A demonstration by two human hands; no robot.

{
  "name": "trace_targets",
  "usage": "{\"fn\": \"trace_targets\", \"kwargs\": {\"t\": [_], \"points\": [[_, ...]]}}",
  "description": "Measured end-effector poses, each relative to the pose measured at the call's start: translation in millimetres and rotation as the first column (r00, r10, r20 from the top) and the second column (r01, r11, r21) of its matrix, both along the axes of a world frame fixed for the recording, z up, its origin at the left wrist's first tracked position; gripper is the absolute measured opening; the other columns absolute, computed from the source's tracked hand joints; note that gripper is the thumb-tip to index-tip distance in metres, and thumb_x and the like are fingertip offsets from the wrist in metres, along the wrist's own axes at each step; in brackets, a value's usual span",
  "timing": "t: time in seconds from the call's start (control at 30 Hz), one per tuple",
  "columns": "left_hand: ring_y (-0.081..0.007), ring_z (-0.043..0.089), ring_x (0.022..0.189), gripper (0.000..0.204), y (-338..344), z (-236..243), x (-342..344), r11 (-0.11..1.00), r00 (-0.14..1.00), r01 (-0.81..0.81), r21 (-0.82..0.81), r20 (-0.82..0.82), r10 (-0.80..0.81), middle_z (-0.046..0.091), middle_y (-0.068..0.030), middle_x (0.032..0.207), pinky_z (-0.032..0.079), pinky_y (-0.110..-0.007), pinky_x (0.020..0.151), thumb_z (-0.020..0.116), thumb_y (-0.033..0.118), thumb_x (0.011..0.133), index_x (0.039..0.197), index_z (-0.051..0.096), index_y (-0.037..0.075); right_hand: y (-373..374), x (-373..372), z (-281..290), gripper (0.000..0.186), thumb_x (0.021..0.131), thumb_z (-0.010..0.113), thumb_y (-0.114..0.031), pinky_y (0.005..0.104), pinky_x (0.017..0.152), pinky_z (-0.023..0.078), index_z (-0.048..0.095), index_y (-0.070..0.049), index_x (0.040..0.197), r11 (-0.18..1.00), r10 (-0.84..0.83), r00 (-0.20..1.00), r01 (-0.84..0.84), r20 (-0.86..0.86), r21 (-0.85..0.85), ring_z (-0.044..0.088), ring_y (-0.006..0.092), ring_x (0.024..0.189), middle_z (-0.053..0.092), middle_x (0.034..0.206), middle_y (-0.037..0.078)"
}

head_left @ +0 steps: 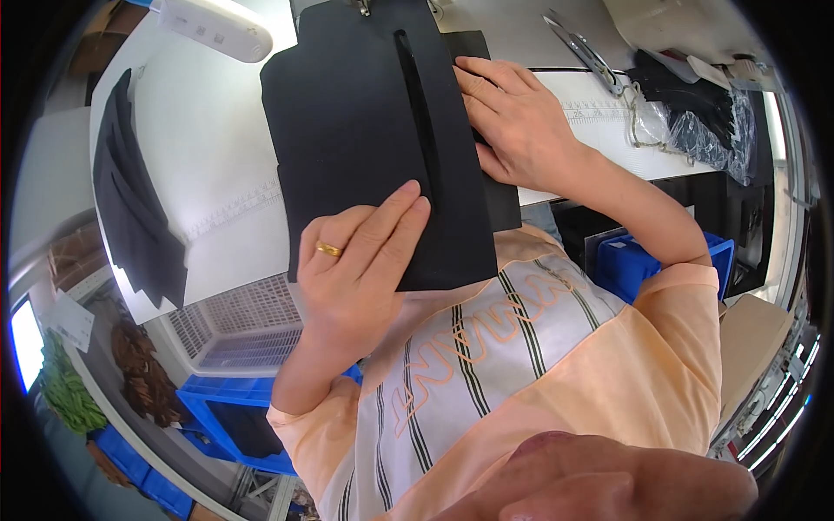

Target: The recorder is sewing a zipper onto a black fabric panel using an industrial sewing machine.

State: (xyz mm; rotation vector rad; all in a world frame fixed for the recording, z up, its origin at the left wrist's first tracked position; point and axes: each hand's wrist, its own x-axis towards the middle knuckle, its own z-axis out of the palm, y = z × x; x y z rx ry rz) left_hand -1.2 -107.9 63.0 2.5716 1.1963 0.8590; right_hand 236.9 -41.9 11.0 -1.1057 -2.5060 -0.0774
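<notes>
A flat black panel (347, 130) with a long narrow slot (417, 117) running down it lies in front of me, over the white work surface. Its far end is at a small metal fitting (364, 8). My left hand (360, 247) rests on the panel's near part. Its fingers are stretched out, with two fingertips beside the slot's lower end. At the panel's right edge, my right hand (521, 122) lies with fingers extended, and its fingertips touch that edge. Another black layer (502, 204) shows from under the panel on the right.
Dark folded cloth pieces (135, 195) lie on the white table (230, 148) at left. A white rounded machine part (217, 28) juts in at far left. Thread snips (584, 54) and plastic-wrapped black material (704, 126) sit far right. Below are a white basket (248, 317) and blue crates (234, 395).
</notes>
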Motion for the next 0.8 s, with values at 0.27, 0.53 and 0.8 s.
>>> {"fn": "trace_targets", "kwargs": {"t": [0.27, 0.53, 0.8], "points": [[-0.0198, 0.059, 0.094, 0.046, -16, -30, -2, 0.996, 0.997, -0.037, -0.076, -0.068, 0.032, 0.065, -0.0022, 0.114, 0.038, -0.042, 0.097, 0.073, 0.025, 0.071, 0.113, 0.071, 0.008, 14, -10, -6, 0.045, 0.067, 0.074, -0.017, 0.0399, 0.099, 0.045, 0.065, 0.004, 0.106, 0.999, 0.019, 0.999, -0.020, 0.026, 0.025, 0.052, 0.0267, 0.120, 0.061, 0.123, 0.013], [-0.0190, 0.058, 0.093, 0.045, -19, -36, 4, 0.985, 0.997, -0.079, -0.153, -0.028, 0.076, 0.062, -0.0011, 0.108, 0.032, -0.045, 0.104, 0.073, 0.012, 0.068, 0.113, 0.071, 0.008, 18, -6, -4, 0.049, 0.066, 0.074, -0.017, 0.0392, 0.098, 0.046, 0.063, -0.002, 0.111, 1.000, -0.007, 1.000, 0.007, 0.027, 0.021, 0.051, 0.0253, 0.121, 0.059, 0.128, 0.008], [-0.0185, 0.056, 0.089, 0.043, -20, -37, 6, 0.984, 0.996, -0.088, -0.158, -0.046, 0.081, 0.061, -0.0005, 0.104, 0.032, -0.046, 0.104, 0.070, 0.008, 0.070, 0.112, 0.072, 0.009, 20, -2, -5, 0.048, 0.064, 0.075, -0.017, 0.0395, 0.096, 0.047, 0.063, -0.003, 0.109, 0.999, 0.021, 1.000, -0.021, -0.006, 0.024, 0.053, 0.0255, 0.119, 0.060, 0.126, 0.007]]}}
